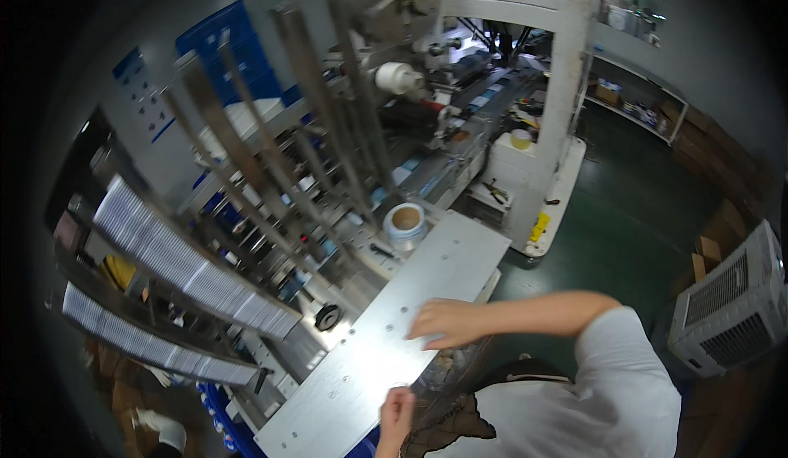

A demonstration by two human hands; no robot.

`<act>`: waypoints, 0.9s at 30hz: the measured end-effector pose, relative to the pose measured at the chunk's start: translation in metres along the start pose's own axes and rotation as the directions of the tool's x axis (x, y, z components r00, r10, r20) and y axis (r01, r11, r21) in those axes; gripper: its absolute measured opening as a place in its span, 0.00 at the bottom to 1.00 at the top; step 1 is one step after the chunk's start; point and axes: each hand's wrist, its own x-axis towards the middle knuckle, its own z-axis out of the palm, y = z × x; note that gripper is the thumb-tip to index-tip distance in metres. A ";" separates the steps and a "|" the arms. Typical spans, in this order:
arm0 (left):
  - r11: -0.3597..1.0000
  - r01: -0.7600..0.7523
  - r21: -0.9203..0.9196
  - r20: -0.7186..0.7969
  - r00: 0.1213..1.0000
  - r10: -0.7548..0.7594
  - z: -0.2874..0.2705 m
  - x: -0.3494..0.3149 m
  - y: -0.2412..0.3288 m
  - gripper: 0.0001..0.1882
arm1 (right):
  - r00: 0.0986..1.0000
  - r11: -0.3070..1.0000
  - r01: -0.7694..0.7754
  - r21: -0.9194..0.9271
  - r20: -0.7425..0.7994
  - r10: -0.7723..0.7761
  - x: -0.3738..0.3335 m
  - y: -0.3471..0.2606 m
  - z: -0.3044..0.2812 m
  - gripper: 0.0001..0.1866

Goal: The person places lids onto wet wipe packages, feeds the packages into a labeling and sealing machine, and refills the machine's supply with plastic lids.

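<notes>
My right hand is over the long silver metal plate, its fingers curled downward. A pale sliver shows beneath the fingertips, too small and blurred to name. Closer to me, at the plate's near edge, my left hand is closed with fingers curled in; what it holds, if anything, is hidden. Beyond the plate stands a roll of light-blue tape with a brown core. A black round knob sits at the plate's far edge.
Tall stacks of white folded sheets lean in metal guides at left. Upright metal bars rise behind. A machine with a white post stands ahead. An air cooler is at right. Another person's gloved hand shows lower left.
</notes>
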 end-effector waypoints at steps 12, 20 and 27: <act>0.028 0.035 0.999 -0.013 0.835 -0.550 0.160 0.106 -0.154 0.25 | 0.235 0.377 -0.903 0.208 -0.495 0.836 -0.453 -0.130 0.018 0.20; 0.015 -0.260 0.965 0.241 0.867 -0.436 0.296 0.161 -0.269 0.26 | -0.161 0.068 -0.909 0.411 -0.498 0.852 -0.654 -0.240 0.076 0.22; 0.373 -0.603 0.705 0.706 0.553 -0.442 0.529 0.136 -0.252 0.26 | -0.491 -0.054 -0.775 0.630 -0.545 0.680 -0.748 -0.298 0.101 0.23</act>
